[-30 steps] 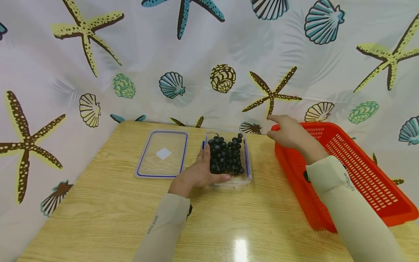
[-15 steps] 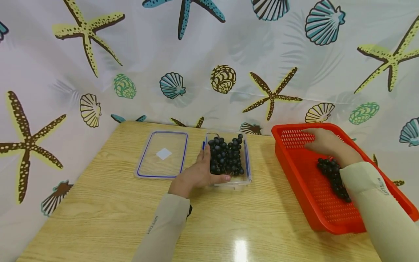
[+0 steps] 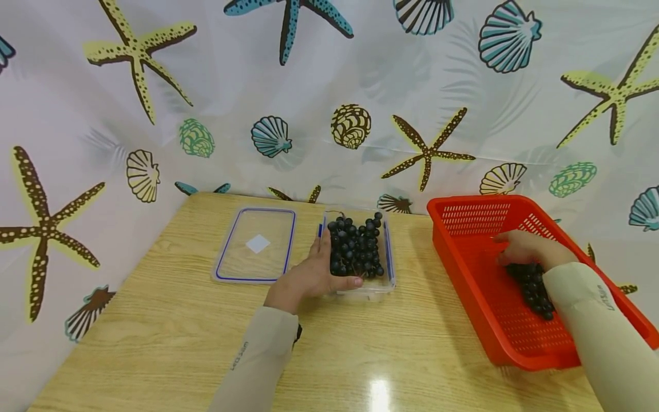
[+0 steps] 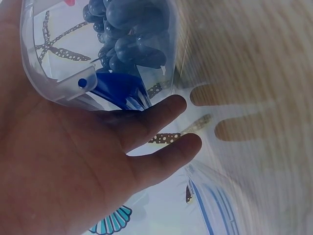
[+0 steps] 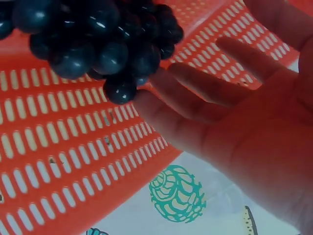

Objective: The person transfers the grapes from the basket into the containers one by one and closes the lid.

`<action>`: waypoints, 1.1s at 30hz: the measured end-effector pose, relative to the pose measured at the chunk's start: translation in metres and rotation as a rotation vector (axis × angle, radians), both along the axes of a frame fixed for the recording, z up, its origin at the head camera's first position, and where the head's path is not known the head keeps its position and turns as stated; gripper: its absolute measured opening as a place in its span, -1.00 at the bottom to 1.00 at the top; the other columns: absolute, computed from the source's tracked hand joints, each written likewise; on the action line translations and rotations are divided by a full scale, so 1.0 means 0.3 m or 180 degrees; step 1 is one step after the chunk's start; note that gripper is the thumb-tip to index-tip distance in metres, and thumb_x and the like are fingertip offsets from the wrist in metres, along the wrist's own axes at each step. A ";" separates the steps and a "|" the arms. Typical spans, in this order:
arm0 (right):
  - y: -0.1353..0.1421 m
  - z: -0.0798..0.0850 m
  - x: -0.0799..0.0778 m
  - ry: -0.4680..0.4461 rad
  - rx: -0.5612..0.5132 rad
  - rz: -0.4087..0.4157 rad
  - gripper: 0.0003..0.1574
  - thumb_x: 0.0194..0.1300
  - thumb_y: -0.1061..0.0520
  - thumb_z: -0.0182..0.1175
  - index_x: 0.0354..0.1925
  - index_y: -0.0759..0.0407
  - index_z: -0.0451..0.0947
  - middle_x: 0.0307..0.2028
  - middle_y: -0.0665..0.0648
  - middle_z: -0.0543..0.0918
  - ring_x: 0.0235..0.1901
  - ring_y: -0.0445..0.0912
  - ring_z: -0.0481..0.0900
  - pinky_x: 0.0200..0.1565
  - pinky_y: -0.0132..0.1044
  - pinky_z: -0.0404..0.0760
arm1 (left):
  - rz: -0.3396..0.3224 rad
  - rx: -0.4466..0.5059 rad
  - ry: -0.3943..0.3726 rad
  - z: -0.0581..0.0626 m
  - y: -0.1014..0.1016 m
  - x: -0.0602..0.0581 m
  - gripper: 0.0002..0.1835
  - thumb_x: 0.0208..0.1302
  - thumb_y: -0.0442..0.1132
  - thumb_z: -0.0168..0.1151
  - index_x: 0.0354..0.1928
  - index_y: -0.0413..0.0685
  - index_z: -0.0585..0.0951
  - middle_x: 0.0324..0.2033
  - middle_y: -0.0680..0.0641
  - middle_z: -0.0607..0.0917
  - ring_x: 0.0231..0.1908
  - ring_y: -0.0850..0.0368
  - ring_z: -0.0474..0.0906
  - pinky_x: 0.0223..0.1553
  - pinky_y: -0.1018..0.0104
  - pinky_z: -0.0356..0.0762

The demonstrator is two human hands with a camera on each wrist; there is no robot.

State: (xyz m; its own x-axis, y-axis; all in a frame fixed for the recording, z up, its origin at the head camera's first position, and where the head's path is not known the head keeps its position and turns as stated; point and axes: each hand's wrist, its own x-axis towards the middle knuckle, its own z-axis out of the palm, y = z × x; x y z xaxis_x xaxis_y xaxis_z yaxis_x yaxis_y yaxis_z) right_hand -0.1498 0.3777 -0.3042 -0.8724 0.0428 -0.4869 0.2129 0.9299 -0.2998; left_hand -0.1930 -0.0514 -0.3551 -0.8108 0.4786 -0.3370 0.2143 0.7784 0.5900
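Note:
My left hand [image 3: 311,273] rests on the clear plastic container [image 3: 389,252], its fingers along the left wall and the thumb over the front rim. Straight fingers beside a blue clip [image 4: 117,88] show in the left wrist view. Dark grapes [image 3: 357,246] fill much of that container. Inside the red basket [image 3: 465,286], my right hand [image 3: 527,247] is at the upper end of another bunch of dark grapes [image 3: 538,292], partly hidden by the hand and sleeve. In the right wrist view its extended fingers [image 5: 171,120] lie right at the lower grapes, not curled round them.
A clear lid [image 3: 234,257] with a blue seal and a white diamond label lies left of the container. Wooden table [image 3: 170,343] extends in front. A patterned curtain [image 3: 309,68] with starfish and shells hangs behind the table.
My right hand has moved from above the basket's far left corner rightward and down into the basket, to the grapes there. The left hand has stayed on the container.

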 end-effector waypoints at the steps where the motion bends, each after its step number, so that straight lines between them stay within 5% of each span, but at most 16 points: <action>1: 0.001 -0.003 0.000 -0.0073 -0.0010 -0.0019 -0.12 0.27 0.16 0.34 0.38 0.55 0.24 0.08 0.51 0.55 -0.03 0.30 0.50 0.16 0.38 0.37 | -0.0005 0.0003 0.0000 0.000 0.000 0.000 0.41 0.16 0.44 0.30 0.54 0.09 -0.57 0.57 -0.21 -0.38 0.37 -0.42 0.23 0.05 -0.11 0.53; 16: 0.025 -0.056 0.003 0.0159 -0.0136 0.0110 -0.22 0.28 0.17 0.30 0.32 0.58 0.32 -0.02 0.43 0.63 -0.14 0.16 0.58 0.14 0.28 0.45 | 0.0004 0.0029 -0.0027 0.003 0.008 0.007 0.40 0.18 0.40 0.32 0.55 0.10 -0.56 0.57 -0.19 -0.39 0.44 -0.41 0.06 0.23 -0.19 0.37; 26: 0.011 -0.062 0.003 0.0320 -0.0577 0.0058 -0.29 0.35 0.20 0.24 0.34 0.55 0.32 0.03 0.48 0.58 -0.16 0.14 0.60 -0.14 0.06 0.66 | 0.0027 0.0047 -0.0035 -0.003 0.005 0.004 0.41 0.15 0.43 0.32 0.56 0.10 -0.55 0.57 -0.18 -0.39 0.43 -0.42 0.10 0.19 -0.18 0.41; 33: -0.002 -0.055 0.008 0.0532 -0.0934 -0.0065 -0.33 0.42 0.18 0.17 0.37 0.50 0.31 0.17 0.58 0.49 0.00 0.26 0.63 -0.12 0.06 0.68 | 0.0022 0.0036 -0.0025 0.000 0.000 0.005 0.38 0.20 0.40 0.30 0.55 0.11 -0.57 0.57 -0.19 -0.38 0.42 -0.45 0.09 0.16 -0.19 0.43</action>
State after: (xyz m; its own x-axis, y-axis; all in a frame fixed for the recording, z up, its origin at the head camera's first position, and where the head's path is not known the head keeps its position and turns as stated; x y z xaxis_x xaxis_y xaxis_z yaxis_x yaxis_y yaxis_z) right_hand -0.1475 0.3772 -0.3206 -0.9416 -0.0597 -0.3314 0.1560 0.7949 -0.5863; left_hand -0.1914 -0.0514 -0.3550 -0.8115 0.4768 -0.3379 0.2042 0.7731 0.6005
